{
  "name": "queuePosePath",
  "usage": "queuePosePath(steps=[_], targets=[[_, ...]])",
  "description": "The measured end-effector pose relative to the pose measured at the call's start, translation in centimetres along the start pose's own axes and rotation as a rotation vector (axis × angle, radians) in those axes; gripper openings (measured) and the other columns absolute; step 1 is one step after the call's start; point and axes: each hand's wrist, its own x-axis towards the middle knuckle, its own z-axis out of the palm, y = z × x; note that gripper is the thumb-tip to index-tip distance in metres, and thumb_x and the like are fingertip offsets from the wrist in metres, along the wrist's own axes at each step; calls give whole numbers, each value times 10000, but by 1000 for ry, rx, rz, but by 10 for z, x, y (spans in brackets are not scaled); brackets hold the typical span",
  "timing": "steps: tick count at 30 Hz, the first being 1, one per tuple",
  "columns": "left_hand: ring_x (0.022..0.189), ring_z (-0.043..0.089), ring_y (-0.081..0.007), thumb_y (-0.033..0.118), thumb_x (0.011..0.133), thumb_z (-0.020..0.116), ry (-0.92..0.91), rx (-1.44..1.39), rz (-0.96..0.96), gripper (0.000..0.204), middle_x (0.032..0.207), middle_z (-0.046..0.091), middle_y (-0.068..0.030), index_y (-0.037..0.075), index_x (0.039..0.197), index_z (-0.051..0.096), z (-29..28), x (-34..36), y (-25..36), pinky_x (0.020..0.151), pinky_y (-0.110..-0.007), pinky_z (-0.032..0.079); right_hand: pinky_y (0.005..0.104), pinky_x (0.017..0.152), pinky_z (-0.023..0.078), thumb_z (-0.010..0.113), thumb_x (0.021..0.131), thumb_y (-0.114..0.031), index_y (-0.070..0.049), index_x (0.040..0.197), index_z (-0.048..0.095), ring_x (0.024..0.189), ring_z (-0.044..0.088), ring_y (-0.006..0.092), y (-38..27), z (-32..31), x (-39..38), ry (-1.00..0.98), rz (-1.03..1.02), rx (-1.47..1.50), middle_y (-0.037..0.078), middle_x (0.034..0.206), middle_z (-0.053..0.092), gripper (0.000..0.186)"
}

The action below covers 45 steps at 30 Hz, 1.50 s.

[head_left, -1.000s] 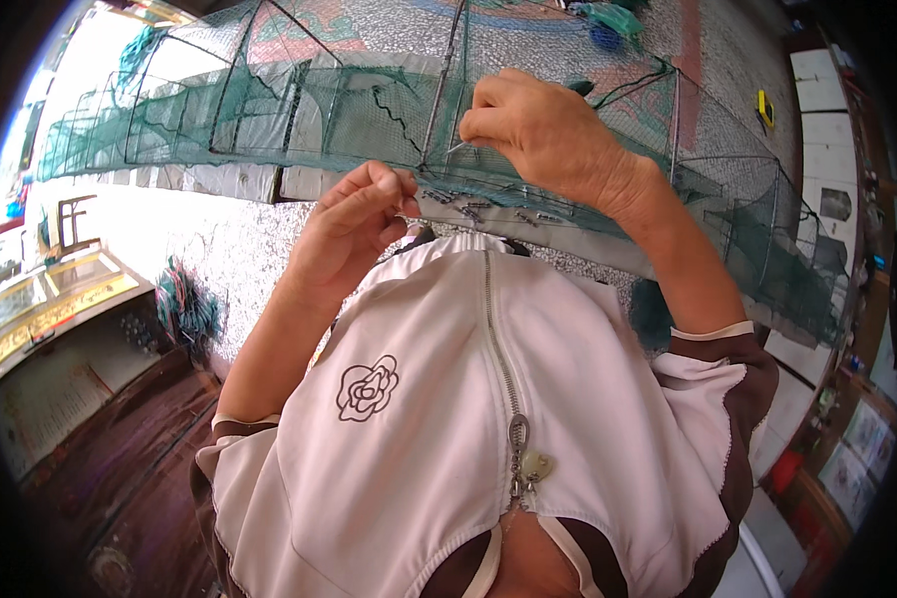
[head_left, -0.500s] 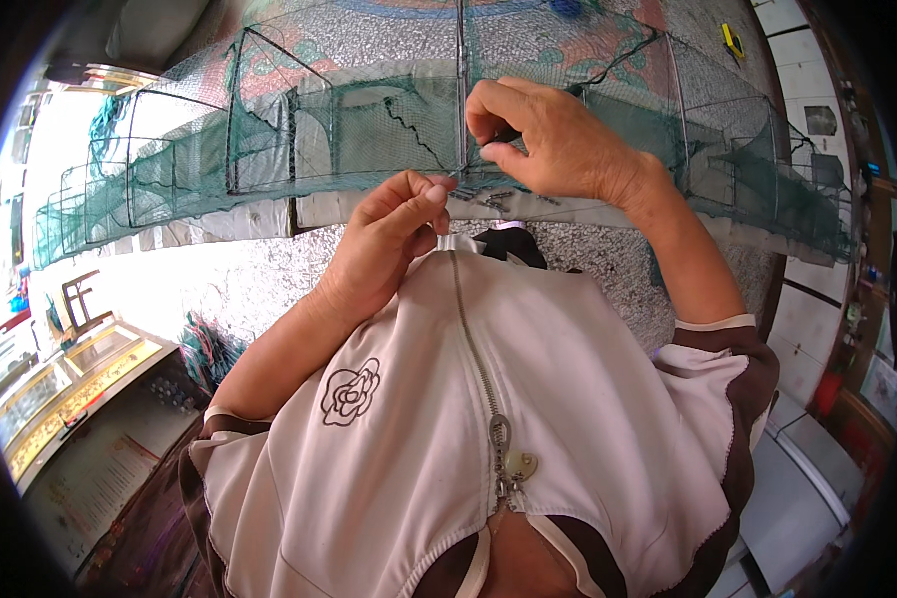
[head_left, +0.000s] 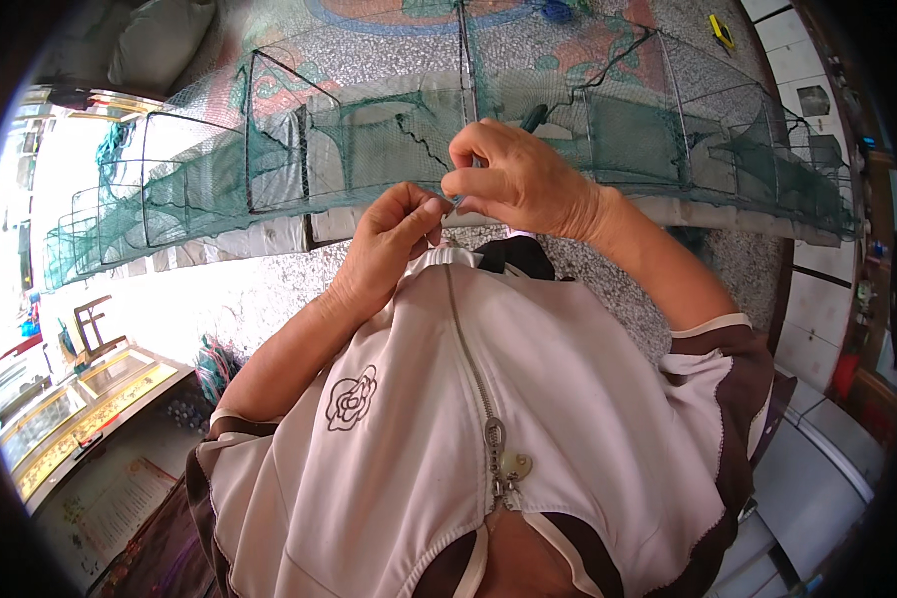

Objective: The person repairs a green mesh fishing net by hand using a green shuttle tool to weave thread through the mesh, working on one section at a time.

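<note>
A long green mesh net cage [head_left: 369, 149] with thin dark frames stretches across in front of me. At its near edge, my left hand [head_left: 384, 239] is closed, thumb and forefinger pinching a bit of the green netting. My right hand [head_left: 533, 184] is closed with its fingertips almost touching the left ones; a small dark piece shows between its fingers, too hidden to name. A dark, narrow object [head_left: 534, 118] lies against the mesh just beyond the right hand. A black wavy cord [head_left: 421, 138] hangs on the netting close to both hands.
A pale grey strip [head_left: 259, 242] runs beneath the cage's near edge. Gold-trimmed furniture [head_left: 100, 399] stands at left, beside a bundle of green netting [head_left: 214, 367]. A yellow object [head_left: 721, 32] lies at far right. White tiles [head_left: 812, 344] line the right side.
My right hand has come down and slightly left, closing in on the left fingertips. The left hand keeps its pinch. The view has shifted slightly over the net.
</note>
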Motion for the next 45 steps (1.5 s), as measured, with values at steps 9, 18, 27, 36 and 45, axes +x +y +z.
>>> queuePosePath(steps=[9, 18, 27, 36, 45], targets=[[658, 420, -35, 190, 1027, 554, -27, -25, 90, 157, 779, 551, 8, 36, 1014, 578, -3, 2, -3, 589, -181, 346, 314, 799, 462, 645, 804, -158, -148, 839, 675, 910, 573, 156, -15, 0, -4, 144, -124, -213, -28, 925, 568, 48], [771, 537, -83, 41, 815, 712, -8, 458, 299, 206, 866, 594, -17, 34, 970, 577, 1, 2, -8, 688, -256, 475, 311, 761, 484, 618, 795, -132, -152, 885, 627, 873, 626, 142, -64, 9, 2, 147, -221, 153, -49, 911, 627, 93], [882, 580, -213, -59, 786, 682, -27, 698, 491, 450, 1063, 557, -109, 37, 1204, 544, 13, -2, 7, 815, -329, 496, 326, 610, 501, 667, 846, -128, -79, 916, 560, 688, 632, 194, -95, -13, 9, 161, -205, 362, 17, 786, 611, 137], [879, 513, -185, -110, 767, 700, 43, 874, 776, 632, 1077, 495, -88, 88, 1339, 516, 20, 30, 14, 820, -300, 479, 278, 458, 386, 665, 880, -67, 20, 847, 579, 520, 528, 140, -135, -85, -40, 573, 252, 1073, 48, 665, 581, 127], [887, 514, -263, -84, 760, 703, -34, 865, 893, 474, 1028, 472, -101, 113, 1185, 631, 12, 44, 4, 804, -357, 470, 296, 377, 313, 704, 888, -17, 84, 973, 527, 461, 474, 151, -148, -99, -43, 500, -179, 1059, 144, 688, 601, 222]])
